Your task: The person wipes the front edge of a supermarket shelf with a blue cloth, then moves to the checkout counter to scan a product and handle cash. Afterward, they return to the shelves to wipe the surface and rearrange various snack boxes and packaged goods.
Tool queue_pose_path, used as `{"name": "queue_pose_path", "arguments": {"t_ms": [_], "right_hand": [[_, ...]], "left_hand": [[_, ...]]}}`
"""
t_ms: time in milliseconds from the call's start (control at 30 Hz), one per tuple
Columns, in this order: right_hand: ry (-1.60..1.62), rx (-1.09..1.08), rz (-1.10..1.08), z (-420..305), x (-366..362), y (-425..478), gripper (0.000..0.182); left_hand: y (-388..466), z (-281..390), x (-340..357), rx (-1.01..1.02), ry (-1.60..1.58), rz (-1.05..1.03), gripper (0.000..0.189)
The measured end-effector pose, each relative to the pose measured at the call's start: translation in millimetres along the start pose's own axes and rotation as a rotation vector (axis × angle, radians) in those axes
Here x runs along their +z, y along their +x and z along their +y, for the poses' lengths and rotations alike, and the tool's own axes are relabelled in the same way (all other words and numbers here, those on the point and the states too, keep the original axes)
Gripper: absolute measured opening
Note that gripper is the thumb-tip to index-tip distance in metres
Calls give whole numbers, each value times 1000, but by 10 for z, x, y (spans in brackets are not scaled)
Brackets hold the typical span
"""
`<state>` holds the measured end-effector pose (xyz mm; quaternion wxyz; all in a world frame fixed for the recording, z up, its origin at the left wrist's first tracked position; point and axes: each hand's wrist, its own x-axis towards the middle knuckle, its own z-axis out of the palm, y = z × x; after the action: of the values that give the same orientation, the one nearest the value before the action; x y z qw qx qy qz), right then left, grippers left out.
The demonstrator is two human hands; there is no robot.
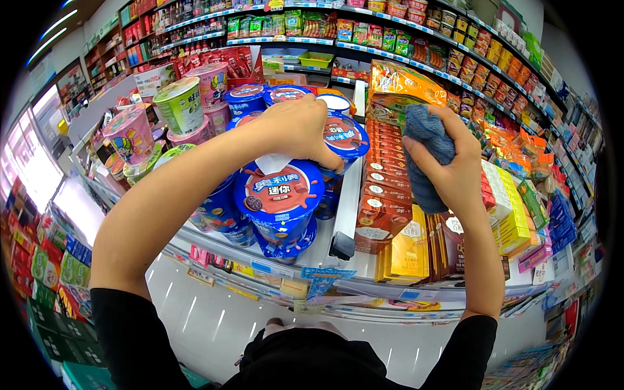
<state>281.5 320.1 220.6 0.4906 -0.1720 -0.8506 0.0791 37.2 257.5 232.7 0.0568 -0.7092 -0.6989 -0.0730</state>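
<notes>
My left hand (304, 129) reaches over several blue Oreo snack cups with foil lids, its fingers on or just above the cups behind the front one; the fingertips are partly hidden, so its grip cannot be told. Nearest to me stands a blue Oreo cup (279, 195) with a brown-red lid picture, stacked on another cup. A second Oreo cup (345, 136) is right beside my left thumb. In my right hand (446, 156) is a crumpled blue-grey cloth (424, 156), held above the snack boxes right of the white divider.
Pink and green lidded cups (183, 107) are stacked at the left. A white shelf divider (348, 209) separates the Oreo cups from brown boxes (385, 195). Yellow boxes (404, 248) stand at the shelf's front edge. Tall shelves of packaged food (390, 41) curve behind.
</notes>
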Motion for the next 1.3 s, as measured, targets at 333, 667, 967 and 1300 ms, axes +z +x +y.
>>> {"name": "queue_pose_path", "arguments": {"t_ms": [333, 667, 967, 1300], "right_hand": [[196, -77, 483, -80, -329, -105, 39], [-363, -446, 96, -725, -101, -308, 36], [-310, -377, 292, -724, -363, -79, 25], [-554, -301, 510, -359, -650, -61, 21]], "left_hand": [[-403, 301, -263, 312, -287, 358, 98], [-563, 703, -257, 569, -271, 574, 96], [-578, 918, -217, 570, -486, 642, 96], [-731, 846, -194, 579, -358, 645, 97]]}}
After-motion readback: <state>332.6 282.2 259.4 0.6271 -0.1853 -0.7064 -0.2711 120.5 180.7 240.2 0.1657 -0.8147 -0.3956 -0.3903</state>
